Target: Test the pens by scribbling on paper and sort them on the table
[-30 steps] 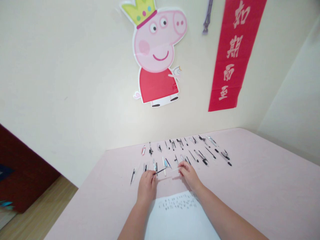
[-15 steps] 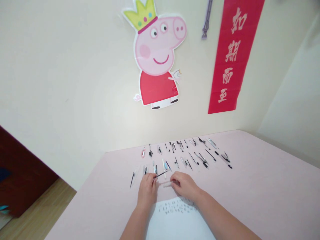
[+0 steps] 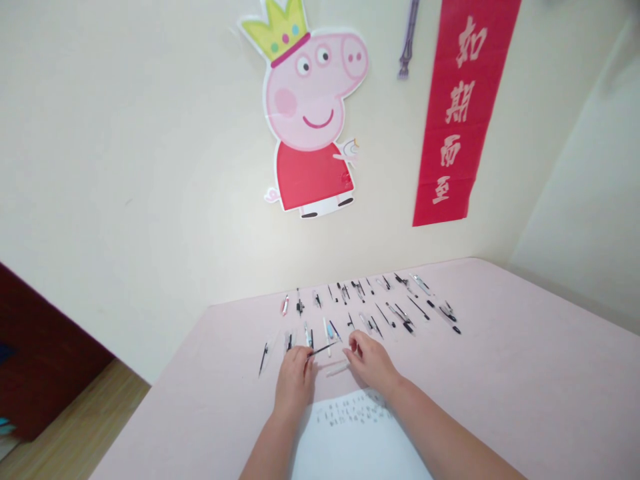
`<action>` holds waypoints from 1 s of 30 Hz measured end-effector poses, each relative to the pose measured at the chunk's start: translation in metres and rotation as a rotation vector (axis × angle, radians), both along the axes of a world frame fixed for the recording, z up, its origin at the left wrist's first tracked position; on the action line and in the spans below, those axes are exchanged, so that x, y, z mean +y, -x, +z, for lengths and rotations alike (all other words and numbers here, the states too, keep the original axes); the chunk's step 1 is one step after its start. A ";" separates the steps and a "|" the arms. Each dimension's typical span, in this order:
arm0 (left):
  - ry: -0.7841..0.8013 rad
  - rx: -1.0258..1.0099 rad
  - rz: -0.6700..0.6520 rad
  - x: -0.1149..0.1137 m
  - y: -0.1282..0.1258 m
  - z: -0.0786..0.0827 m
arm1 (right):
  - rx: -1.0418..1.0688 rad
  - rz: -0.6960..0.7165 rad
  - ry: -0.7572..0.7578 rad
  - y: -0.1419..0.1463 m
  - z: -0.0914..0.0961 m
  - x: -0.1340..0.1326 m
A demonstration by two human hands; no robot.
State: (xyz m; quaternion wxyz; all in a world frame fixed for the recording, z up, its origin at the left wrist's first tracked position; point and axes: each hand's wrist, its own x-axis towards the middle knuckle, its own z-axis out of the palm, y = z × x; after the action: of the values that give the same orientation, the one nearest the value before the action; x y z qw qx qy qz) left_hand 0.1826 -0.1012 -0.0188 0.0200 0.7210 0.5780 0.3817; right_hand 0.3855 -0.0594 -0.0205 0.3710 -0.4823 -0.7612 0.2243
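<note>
My left hand [image 3: 295,380] rests on the pink table [image 3: 500,373] and pinches a thin black pen refill [image 3: 321,348] that points right and away from me. My right hand [image 3: 373,363] lies beside it, its fingers stretched out towards the near row of pen parts [image 3: 375,325], with nothing seen in them. A clear pen barrel [image 3: 337,369] lies on the table between the hands, by my right thumb. Close to me, a white sheet of paper [image 3: 350,440] with small handwriting lies between my forearms.
Several pens and pen parts lie in two rows across the table, the far row [image 3: 360,290] close to the wall. A cartoon pig sticker [image 3: 310,113] and a red banner [image 3: 457,107] hang on the wall. Dark red furniture [image 3: 40,353] and wooden floor are at the left.
My right hand drew the clear barrel in towards my left hand, then laid it down and reached its fingers towards the near row. My left hand kept hold of the black refill.
</note>
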 end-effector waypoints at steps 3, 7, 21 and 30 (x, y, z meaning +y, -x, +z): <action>0.013 0.011 -0.023 0.000 -0.001 0.000 | 0.083 0.000 -0.005 0.000 -0.001 0.002; 0.036 0.023 -0.047 0.000 -0.003 -0.001 | 0.132 0.086 0.005 0.000 -0.001 0.002; 0.052 0.010 -0.067 -0.001 -0.004 -0.001 | 0.286 0.102 0.073 0.002 -0.004 0.006; 0.055 -0.057 0.004 0.000 0.000 -0.002 | 0.311 0.130 0.202 0.002 -0.002 0.004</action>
State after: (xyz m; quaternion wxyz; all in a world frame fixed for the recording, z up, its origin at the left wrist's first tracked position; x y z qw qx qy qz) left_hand 0.1828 -0.1010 -0.0208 0.0556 0.7080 0.5890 0.3858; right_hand 0.3836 -0.0551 -0.0220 0.4185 -0.4264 -0.6981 0.3946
